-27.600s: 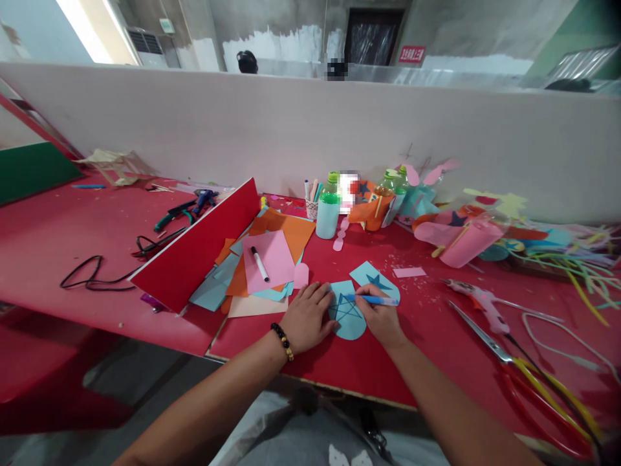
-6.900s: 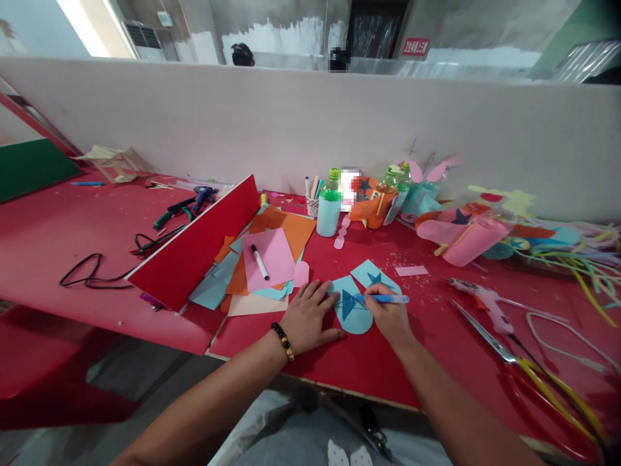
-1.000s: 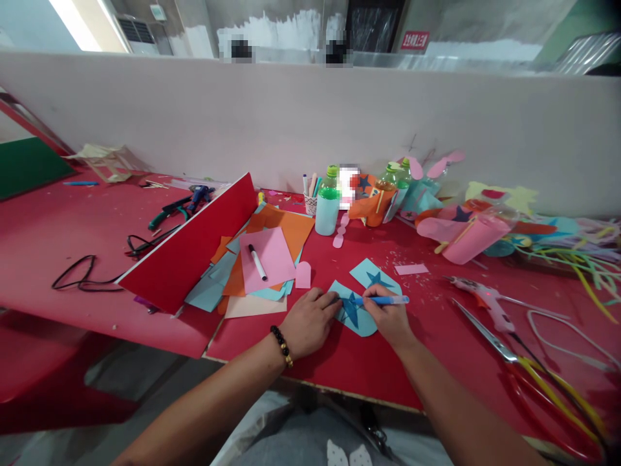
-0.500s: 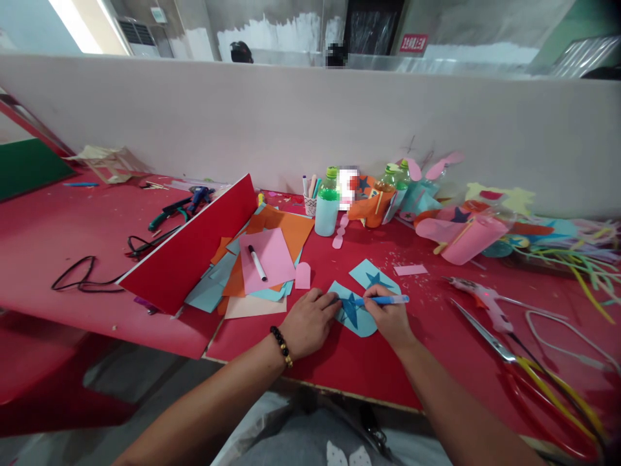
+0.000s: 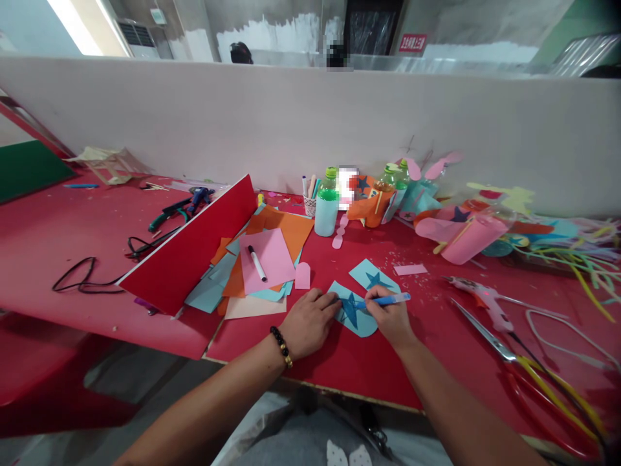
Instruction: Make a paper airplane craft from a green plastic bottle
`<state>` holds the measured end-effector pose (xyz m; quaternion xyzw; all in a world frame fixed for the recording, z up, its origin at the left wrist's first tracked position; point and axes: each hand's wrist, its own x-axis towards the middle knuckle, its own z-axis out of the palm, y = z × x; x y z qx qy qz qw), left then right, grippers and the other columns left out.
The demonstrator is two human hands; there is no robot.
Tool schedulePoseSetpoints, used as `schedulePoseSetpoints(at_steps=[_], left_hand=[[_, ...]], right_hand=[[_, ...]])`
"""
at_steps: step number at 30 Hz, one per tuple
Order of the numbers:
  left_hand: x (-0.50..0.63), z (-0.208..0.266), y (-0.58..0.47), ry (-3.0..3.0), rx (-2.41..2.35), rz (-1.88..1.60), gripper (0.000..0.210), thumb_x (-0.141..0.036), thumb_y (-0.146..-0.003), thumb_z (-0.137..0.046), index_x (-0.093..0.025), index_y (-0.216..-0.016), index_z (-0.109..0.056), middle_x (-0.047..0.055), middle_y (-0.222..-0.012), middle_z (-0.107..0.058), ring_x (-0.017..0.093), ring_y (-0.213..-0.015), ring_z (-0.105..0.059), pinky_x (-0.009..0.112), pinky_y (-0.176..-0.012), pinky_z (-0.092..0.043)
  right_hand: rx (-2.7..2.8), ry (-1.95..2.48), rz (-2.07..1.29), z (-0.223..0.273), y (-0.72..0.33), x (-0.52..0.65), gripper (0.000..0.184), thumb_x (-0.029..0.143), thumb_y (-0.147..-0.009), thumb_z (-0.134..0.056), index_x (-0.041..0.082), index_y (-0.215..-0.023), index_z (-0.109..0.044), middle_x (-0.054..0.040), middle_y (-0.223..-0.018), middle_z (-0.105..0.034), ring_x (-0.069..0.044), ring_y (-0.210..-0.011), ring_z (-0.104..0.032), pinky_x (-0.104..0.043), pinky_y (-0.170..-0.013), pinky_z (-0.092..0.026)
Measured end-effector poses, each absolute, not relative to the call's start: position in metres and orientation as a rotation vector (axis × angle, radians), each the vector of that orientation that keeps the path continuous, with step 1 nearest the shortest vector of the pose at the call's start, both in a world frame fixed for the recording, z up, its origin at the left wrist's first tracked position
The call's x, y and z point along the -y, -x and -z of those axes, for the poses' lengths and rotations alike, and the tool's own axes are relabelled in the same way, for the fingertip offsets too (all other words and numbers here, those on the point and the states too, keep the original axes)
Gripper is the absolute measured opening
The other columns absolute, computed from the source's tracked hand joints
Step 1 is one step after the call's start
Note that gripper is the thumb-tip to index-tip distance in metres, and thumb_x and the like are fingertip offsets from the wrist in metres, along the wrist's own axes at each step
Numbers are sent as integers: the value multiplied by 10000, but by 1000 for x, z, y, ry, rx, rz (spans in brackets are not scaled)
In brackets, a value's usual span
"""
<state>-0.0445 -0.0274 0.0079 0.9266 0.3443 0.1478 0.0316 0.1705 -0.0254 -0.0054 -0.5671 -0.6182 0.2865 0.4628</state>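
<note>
My right hand (image 5: 391, 314) pinches a blue felt-tip pen (image 5: 394, 299). Its tip end points left, at a darker blue star (image 5: 350, 312) drawn on a light blue paper piece (image 5: 366, 327). With its fingers lying on the left edge of this piece, my left hand (image 5: 310, 323) rests on the table and holds it flat; it wears a beaded bracelet. Just behind lies a second light blue piece (image 5: 365, 270) with another dark blue star (image 5: 377, 280), partly covered by my right hand. A small pink rounded paper (image 5: 303, 277) lies near my left fingers.
Coloured sheets (image 5: 286, 226) with a black-and-white marker (image 5: 257, 263) lie left, beside a leaning red board (image 5: 194, 249). A green-necked bottle (image 5: 326, 210) and paper-decorated bottles stand behind. To the right are a pink glue gun (image 5: 485, 304) with its cord and large scissors (image 5: 509, 355).
My right hand and the blue pen have shifted very slightly. My left hand and the paper pieces stay in place.
</note>
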Motion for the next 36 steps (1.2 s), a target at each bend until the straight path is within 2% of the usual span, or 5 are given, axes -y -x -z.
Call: schedulePoseSetpoints(at_steps=[10, 14, 17, 23, 36], left_hand=[[27, -6, 45, -2818, -1048, -497, 407, -138, -891, -484, -162, -1295, -528, 78, -1338, -527, 226, -1078, -506, 382, -988, -396], [26, -6, 45, -2773, -1059, -524, 362, -232, -923, -506, -165, -1278, -532, 70, -1346, -535, 222, -1092, -499, 378, -995, -398], [26, -6, 44, -2744, -1072, -527, 358, -274, -911, -544, -171, -1254, -542, 65, -1338, -542, 220, -1086, -498, 380, -996, -401], [27, -8, 43, -2714, -1099, -537, 339, -225, -871, -575, -174, -1205, -577, 55, -1327, -552, 232, -1064, -492, 385, -979, -419], [27, -11, 42, -2695, -1108, -524, 323, -238, -864, -581, -178, -1181, -595, 40, -1305, -569, 224, -1034, -501, 370, -971, -425]], right_hand=[[1494, 1323, -821, 4, -172, 28, 120, 222, -768, -525, 195, -652, -523, 37, -560, -459, -114, -526, -428, -230, -483, -352], [1595, 1254, -921, 1, -170, 32, 111, 247, -800, -539, 192, -704, -547, 24, -622, -509, -121, -573, -467, -237, -529, -386], [1724, 1216, -908, -2, -167, 35, 86, 221, -795, -542, 190, -717, -560, 15, -647, -530, -125, -604, -471, -243, -561, -386], [1842, 1187, -873, -4, -164, 35, 77, 210, -789, -536, 193, -718, -558, 17, -639, -535, -126, -601, -469, -245, -562, -373], [1803, 1237, -786, -3, -165, 36, 86, 227, -796, -539, 197, -719, -566, 24, -617, -521, -121, -565, -453, -239, -537, -370]])
